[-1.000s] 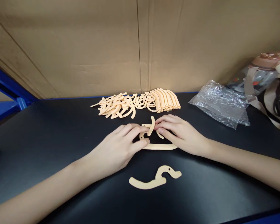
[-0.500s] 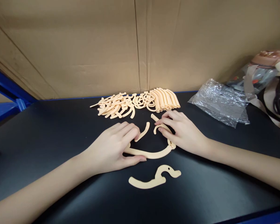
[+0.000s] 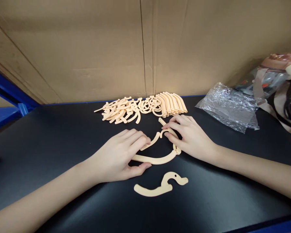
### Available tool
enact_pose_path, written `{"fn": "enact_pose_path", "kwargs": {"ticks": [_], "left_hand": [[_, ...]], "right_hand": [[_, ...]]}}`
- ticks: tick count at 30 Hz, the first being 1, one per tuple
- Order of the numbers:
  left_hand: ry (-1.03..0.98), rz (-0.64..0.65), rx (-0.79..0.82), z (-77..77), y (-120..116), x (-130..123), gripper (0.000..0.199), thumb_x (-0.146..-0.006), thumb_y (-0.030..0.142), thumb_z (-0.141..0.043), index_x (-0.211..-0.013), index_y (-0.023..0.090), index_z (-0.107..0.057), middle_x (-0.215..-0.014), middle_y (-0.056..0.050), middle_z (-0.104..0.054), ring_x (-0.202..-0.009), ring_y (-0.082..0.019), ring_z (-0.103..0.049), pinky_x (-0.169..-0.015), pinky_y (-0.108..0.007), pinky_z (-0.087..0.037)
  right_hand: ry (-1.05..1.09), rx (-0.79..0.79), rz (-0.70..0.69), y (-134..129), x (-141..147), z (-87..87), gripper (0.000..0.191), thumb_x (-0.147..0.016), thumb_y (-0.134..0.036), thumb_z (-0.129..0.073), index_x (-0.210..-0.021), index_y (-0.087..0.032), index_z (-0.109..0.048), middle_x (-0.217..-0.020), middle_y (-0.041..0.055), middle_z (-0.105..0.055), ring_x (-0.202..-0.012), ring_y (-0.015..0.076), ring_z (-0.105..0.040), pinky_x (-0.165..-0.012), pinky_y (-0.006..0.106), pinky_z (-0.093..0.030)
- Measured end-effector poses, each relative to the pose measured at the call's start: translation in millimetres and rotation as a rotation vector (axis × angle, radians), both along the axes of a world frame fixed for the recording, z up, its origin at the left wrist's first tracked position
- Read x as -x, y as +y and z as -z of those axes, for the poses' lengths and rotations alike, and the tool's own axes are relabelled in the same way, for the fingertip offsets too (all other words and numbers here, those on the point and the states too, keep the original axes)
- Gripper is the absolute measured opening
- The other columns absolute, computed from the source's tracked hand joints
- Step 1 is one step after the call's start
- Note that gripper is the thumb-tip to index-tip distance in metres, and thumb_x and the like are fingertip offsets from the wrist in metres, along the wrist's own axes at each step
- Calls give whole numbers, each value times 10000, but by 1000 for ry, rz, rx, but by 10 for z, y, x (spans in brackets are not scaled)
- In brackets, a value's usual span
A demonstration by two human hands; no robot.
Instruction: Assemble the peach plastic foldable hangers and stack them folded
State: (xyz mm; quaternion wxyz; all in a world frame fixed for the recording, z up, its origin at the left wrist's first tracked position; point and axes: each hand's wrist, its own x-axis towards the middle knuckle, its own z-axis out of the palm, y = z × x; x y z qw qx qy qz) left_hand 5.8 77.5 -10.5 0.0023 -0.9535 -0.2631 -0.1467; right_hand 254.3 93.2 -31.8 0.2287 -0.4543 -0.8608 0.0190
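My left hand (image 3: 122, 153) is closed over a long curved beige plastic strip (image 3: 157, 160), its thumb along the near edge. The fingers of that hand also rest on a shorter curved strip (image 3: 154, 142), whose far tip lies against or very near the tip of a small hooked piece (image 3: 163, 132). My right hand (image 3: 188, 136) grips a straight beige strip (image 3: 162, 121) and the hooked piece, partly hiding both. The straight and long strips meet at a joint (image 3: 177, 151) beside the right palm. Nearer me lies a loose duck-head-shaped piece (image 3: 152, 192).
Behind the hands is a pile of loose beige pieces (image 3: 121, 110), with a row of stacked curved strips (image 3: 172, 103) next to it. A crumpled clear plastic bag (image 3: 229, 105) and a strapped bottle (image 3: 274, 77) stand at right. Cardboard (image 3: 99, 48) backs the black table (image 3: 63, 129).
My left hand has slid slightly right, pushing the shorter curved strip over until its tip comes up to the hooked piece. The right hand has barely moved, and the duck-head-shaped piece stays put.
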Motion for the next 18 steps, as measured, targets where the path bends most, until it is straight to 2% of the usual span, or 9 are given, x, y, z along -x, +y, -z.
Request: {"fn": "enact_pose_path", "kwargs": {"ticks": [10,18], "left_hand": [[3,69,58,-38,-9,-8,274,-797,223,-554,-1057,147,-513,-944,-67,-593,-841,-202,-520,-730,-338,-418],[-1,64,-11,2,3,15,296,-811,88,-462,-1094,155,-514,-964,-62,-603,-868,-194,-530,-764,-335,-433]], "right_hand": [[-8,17,2,-8,13,-17,236,-942,-329,-508,-1061,-213,-676,-994,59,-600,-1000,212,-549,-938,391,-371],[22,13,-40,-9,11,-18,251,-953,-366,-500,-1095,-233,-659,-1018,54,-616,-1020,207,-557,-958,401,-363]]}}
